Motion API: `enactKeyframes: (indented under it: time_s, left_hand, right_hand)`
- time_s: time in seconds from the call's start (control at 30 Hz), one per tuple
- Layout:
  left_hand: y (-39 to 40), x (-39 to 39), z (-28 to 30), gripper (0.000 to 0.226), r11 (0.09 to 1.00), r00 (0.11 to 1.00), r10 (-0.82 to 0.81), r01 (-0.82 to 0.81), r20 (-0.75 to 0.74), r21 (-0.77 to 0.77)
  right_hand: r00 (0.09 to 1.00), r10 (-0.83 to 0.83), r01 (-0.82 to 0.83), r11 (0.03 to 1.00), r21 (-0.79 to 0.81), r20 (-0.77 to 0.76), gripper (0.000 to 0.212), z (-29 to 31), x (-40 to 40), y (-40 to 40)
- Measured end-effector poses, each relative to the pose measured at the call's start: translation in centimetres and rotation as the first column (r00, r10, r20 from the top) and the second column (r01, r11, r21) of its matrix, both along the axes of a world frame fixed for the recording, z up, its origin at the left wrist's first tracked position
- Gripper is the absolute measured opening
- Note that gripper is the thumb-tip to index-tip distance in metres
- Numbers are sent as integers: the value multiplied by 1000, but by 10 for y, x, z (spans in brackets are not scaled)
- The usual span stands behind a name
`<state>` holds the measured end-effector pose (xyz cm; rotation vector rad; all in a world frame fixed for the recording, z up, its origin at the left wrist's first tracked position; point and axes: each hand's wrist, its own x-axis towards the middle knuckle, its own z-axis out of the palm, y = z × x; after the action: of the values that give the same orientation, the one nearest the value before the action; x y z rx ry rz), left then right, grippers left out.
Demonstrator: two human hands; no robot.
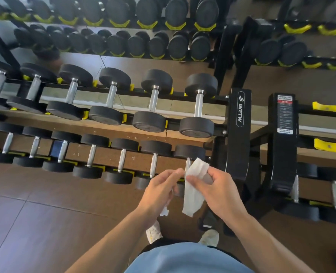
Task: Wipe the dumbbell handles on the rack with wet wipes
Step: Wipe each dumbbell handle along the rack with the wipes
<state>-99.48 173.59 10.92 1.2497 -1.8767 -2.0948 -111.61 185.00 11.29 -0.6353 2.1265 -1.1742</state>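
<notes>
A black dumbbell rack (239, 133) holds two rows of black dumbbells with chrome handles. My right hand (220, 191) pinches a white wet wipe (194, 186), which hangs down in front of the rightmost lower-row dumbbell handle (188, 162). My left hand (161, 189) is just left of the wipe, fingers curled, with a small white scrap (164, 211) showing under the palm. The upper row's rightmost handle (199, 104) is bare.
A mirror behind the rack reflects more dumbbells (147, 12). A second rack (283, 138) with yellow cradles (330, 145) stands close on the right. Brown wood-look floor (35, 223) lies to the left. My shoes (209, 237) stand near the rack's foot.
</notes>
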Motion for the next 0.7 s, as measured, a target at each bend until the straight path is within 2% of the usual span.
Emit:
enactKeyframes:
  time_s: [0.1, 0.17, 0.23, 0.3, 0.37, 0.43, 0.53, 0.7]
  left_hand:
    - [1, -1, 7, 40, 994, 996, -87, 87, -9, -74]
    - [1, 0, 6, 35, 989, 997, -82, 79, -14, -123]
    - [2, 1, 0, 34, 992, 999, -30, 29, -11, -122]
    - [2, 3, -4, 36, 996, 999, 35, -33, 24, -88]
    - [1, 7, -7, 33, 994, 995, 86, -83, 48, -65]
    - [0, 10, -9, 29, 991, 990, 130, -128, 58, -36]
    - [-2, 11, -11, 31, 982, 977, 188, -188, 102, -14]
    - [-6, 9, -12, 20, 979, 974, 205, -204, 92, -20]
  right_hand:
    - [998, 57, -59, 996, -60, -27, 34, 0, 10, -4]
    - [987, 137, -124, 982, -141, 87, 33, -7, 14, -4]
    - [962, 200, -164, 968, -189, 187, 42, -16, 19, -1]
    - [961, 207, -185, 974, -126, 182, 51, -20, 22, 1]
    - [980, 181, -180, 984, -16, 82, 47, -14, 22, 1]
    - [991, 126, -127, 992, 18, 34, 34, -10, 19, 3]
    - [991, 25, -23, 1000, -14, 132, 15, -11, 17, 7]
    - [918, -240, 267, 963, -44, 317, 14, -16, 11, 6]
